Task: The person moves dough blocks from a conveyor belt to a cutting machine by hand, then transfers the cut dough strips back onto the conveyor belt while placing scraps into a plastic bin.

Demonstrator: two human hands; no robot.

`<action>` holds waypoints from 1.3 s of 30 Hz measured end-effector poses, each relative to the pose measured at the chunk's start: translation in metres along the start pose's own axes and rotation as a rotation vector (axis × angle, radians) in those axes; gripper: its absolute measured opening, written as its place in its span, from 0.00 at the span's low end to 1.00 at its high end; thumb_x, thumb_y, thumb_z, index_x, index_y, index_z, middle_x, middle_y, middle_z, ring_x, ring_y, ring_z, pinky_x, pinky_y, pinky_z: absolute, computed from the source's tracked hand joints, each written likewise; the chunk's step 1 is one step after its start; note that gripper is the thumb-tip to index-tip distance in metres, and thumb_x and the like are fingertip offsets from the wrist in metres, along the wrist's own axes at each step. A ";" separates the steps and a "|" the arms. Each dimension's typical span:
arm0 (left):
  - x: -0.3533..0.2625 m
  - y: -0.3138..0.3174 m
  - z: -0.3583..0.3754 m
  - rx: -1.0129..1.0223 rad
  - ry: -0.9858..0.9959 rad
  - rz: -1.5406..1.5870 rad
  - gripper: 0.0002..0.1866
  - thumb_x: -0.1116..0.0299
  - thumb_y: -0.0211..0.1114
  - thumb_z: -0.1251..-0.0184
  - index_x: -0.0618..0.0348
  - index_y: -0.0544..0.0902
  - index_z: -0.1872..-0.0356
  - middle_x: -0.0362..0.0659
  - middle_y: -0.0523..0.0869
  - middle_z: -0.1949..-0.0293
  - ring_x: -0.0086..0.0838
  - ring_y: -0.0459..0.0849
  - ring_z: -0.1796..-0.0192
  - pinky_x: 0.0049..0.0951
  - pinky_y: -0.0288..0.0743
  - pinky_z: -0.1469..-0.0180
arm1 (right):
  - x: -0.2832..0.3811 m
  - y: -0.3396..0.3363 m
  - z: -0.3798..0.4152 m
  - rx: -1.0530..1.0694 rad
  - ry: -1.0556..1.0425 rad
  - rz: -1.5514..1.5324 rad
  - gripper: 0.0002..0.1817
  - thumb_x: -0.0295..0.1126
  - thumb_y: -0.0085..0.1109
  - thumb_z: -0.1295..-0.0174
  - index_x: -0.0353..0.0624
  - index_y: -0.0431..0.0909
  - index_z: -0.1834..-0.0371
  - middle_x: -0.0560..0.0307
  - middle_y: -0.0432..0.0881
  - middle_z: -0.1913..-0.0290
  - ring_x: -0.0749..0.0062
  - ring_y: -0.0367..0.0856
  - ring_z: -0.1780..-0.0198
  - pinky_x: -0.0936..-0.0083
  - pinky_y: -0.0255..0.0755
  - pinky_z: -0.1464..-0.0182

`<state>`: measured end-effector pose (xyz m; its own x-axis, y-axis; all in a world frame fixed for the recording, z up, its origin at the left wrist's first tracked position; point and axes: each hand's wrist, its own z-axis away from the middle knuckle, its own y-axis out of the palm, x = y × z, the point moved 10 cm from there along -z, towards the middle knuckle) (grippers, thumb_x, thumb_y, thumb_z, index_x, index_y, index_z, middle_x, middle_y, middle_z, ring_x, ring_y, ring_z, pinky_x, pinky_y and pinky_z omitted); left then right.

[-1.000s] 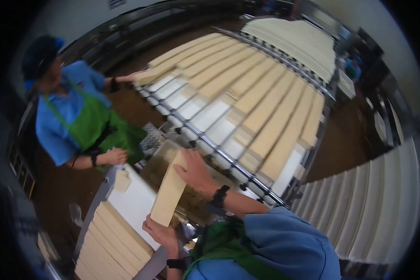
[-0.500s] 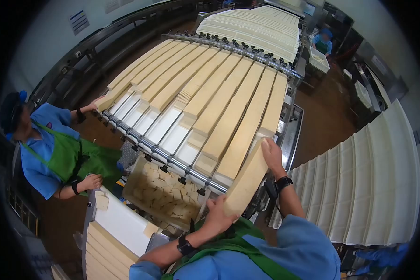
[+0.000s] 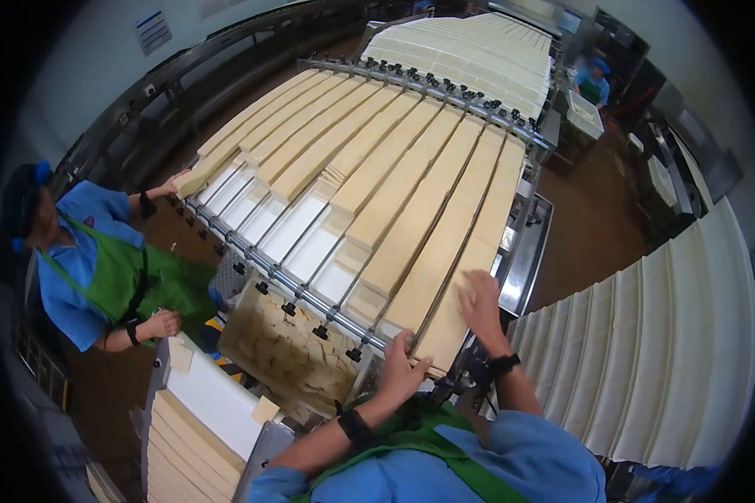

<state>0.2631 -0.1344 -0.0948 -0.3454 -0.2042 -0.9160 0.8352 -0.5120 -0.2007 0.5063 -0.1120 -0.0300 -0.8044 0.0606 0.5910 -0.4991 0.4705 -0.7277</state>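
Note:
A long stack of thin pale-yellow sheets [image 3: 478,260] lies in the far-right lane of the slatted conveyor table. My left hand [image 3: 401,373] is at the near end of that stack, its fingers at the left corner and thumb against the end face. My right hand [image 3: 480,306] rests on the stack's right side and top, fingers stretched out and slightly blurred. Just to the left, a neighbouring long stack [image 3: 432,268] runs parallel, close to my left fingertips. Further left, several more stacks lie in lanes, some ending short over the white bed [image 3: 295,226].
A metal rail [image 3: 298,289] with black knobs crosses the table's near edge. Below it stands a bin [image 3: 289,335] of sheet scraps. A co-worker in a green apron [image 3: 113,272] stands left, one hand at the leftmost stack. Ribbed white belting [image 3: 629,335] is at right.
The held stack has moved forward from a slant over the near rail to lie straight in the right lane. My right hand has moved down along it, its fingers loosened.

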 end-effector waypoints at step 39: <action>0.155 -0.327 0.291 -1.378 0.067 -0.315 0.21 0.77 0.66 0.32 0.62 0.79 0.37 0.53 0.81 0.44 0.49 0.82 0.42 0.45 0.76 0.37 | 0.214 0.087 0.069 0.401 -0.674 0.398 0.42 0.35 0.64 0.35 0.42 0.60 0.17 0.34 0.56 0.17 0.35 0.50 0.15 0.33 0.39 0.18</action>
<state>-0.1886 -0.2414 -0.0702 -0.6047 -0.1769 -0.7765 0.4843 0.6924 -0.5349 0.2682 -0.1189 0.0089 -0.8987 -0.4376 0.0278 -0.1144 0.1727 -0.9783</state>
